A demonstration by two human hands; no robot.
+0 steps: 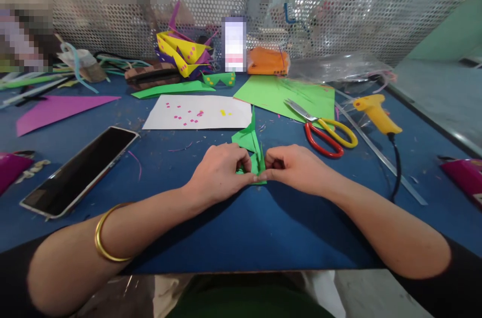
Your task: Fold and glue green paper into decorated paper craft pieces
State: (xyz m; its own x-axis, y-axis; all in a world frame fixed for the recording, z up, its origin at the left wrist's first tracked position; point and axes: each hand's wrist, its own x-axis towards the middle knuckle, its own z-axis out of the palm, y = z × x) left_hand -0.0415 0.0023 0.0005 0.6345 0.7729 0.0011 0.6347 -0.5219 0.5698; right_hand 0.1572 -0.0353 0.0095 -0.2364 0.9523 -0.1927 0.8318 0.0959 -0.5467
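Note:
Both hands meet over a folded green paper piece (246, 138) with pointed flaps standing up, near the front of the blue table (241, 237). My left hand (223, 170) pinches its lower left part between thumb and curled fingers. From the other side my right hand (295, 168) grips its lower right edge, and the two thumb tips nearly touch. The fingers hide part of the lower folds. Just beyond the paper lies a white sheet (211, 113) with small pink and yellow paper bits. Scissors (320, 127) with red and yellow handles rest beyond my right hand.
A yellow glue gun (376, 112) with a black cord lies right, beside a clear strip (387, 157). A phone (81, 172) lies left, below purple paper (64, 110). Behind are light green sheets (293, 95), green paper glasses (219, 78), yellow folded shapes (181, 49) and an orange pouch (268, 60).

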